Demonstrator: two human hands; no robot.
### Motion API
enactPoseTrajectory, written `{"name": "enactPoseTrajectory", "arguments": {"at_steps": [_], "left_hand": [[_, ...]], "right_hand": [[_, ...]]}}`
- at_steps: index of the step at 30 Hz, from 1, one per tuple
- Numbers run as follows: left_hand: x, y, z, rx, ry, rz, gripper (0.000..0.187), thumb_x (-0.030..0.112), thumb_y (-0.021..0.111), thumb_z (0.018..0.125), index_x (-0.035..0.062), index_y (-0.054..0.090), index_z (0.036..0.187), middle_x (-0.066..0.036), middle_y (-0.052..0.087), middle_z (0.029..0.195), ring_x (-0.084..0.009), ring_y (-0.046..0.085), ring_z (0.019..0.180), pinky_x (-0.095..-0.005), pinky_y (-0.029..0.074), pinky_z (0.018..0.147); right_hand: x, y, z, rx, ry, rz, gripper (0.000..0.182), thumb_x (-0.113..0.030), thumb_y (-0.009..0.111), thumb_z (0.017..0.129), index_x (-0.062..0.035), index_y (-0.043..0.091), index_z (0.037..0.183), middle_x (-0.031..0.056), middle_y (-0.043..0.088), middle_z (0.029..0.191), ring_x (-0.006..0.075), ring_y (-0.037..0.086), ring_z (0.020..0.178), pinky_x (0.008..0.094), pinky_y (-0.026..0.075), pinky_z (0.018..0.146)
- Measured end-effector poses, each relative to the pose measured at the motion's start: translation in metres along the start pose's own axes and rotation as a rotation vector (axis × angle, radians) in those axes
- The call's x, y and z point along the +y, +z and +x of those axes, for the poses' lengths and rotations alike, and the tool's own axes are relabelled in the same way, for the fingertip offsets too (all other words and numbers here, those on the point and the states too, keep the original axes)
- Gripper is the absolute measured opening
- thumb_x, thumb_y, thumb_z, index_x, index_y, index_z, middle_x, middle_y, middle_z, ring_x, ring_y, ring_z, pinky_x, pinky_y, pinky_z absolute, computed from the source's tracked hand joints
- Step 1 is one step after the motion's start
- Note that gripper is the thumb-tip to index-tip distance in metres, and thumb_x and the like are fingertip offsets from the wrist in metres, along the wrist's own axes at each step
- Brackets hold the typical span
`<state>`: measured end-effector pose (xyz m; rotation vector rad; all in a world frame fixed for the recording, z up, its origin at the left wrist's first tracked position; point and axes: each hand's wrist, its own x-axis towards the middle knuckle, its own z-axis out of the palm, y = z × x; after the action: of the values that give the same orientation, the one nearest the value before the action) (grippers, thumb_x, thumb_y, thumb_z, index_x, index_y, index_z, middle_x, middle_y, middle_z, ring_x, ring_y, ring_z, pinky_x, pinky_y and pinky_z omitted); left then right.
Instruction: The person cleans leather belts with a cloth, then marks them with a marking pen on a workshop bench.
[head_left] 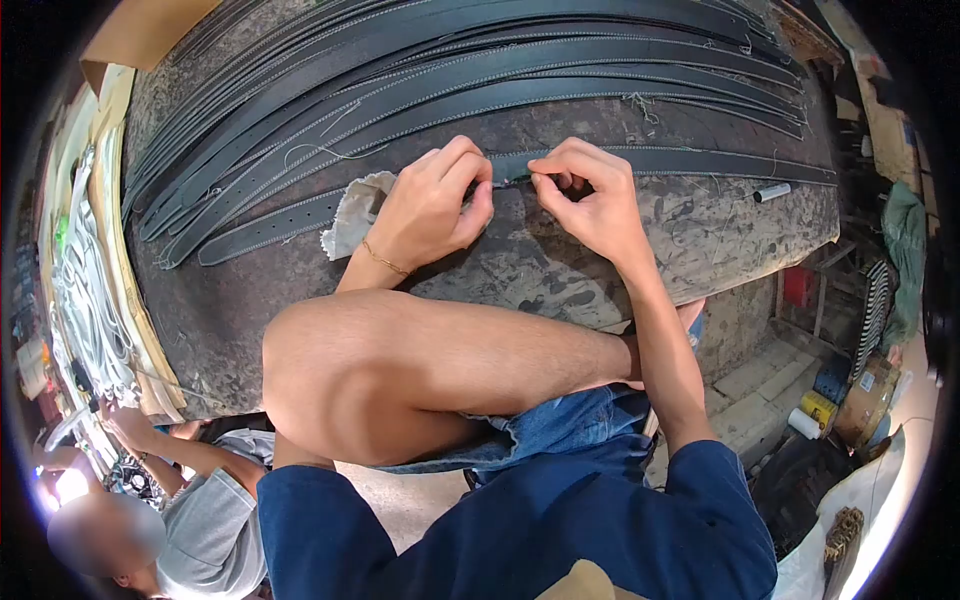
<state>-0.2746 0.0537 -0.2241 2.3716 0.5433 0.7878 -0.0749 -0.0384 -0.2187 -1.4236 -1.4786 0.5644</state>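
A dark leather belt strap with pale stitched edges lies across the near part of the worktable. Both my hands are at its middle. My left hand is closed, its curled fingertips at the strap. My right hand pinches at the strap's lower edge, thumb and index finger together. Between the hands, a small dark bit at the edge is too small to name. A crumpled whitish cloth lies beside my left hand, partly hidden behind it. The strap's punched end shows to the left of the cloth.
Several stitched belt straps lie in a curved pile behind my hands. Loose threads lie near them. A small silvery tube lies at the right. White straps hang at the left, near another person in a grey sleeve.
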Motion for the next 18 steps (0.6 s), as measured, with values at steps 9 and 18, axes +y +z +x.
{"name": "enactPoseTrajectory", "arguments": {"at_steps": [9,18], "left_hand": [[0.003,-0.07,0.002,-0.371,0.027,0.005,0.039,0.008,0.079,0.062,0.0034,0.07,0.1,-0.009,0.065,0.102,-0.0309,0.057,0.101,-0.0435,0.043,0.094],[0.004,-0.015,0.012,-0.145,0.248,0.111,0.025,0.003,0.07,0.071,0.0079,0.072,0.096,-0.007,0.062,0.099,-0.0265,0.054,0.098,-0.0385,0.043,0.083]], "right_hand": [[0.006,-0.004,0.001,0.201,0.255,0.349,0.01,0.001,0.069,0.087,0.003,0.072,0.096,-0.001,0.06,0.078,0.0036,0.051,0.069,0.0198,0.039,0.061],[0.028,-0.024,0.004,0.545,0.272,0.376,0.012,-0.003,0.07,0.09,0.0019,0.073,0.1,-0.0011,0.067,0.087,0.004,0.056,0.077,0.0192,0.043,0.068]]}}
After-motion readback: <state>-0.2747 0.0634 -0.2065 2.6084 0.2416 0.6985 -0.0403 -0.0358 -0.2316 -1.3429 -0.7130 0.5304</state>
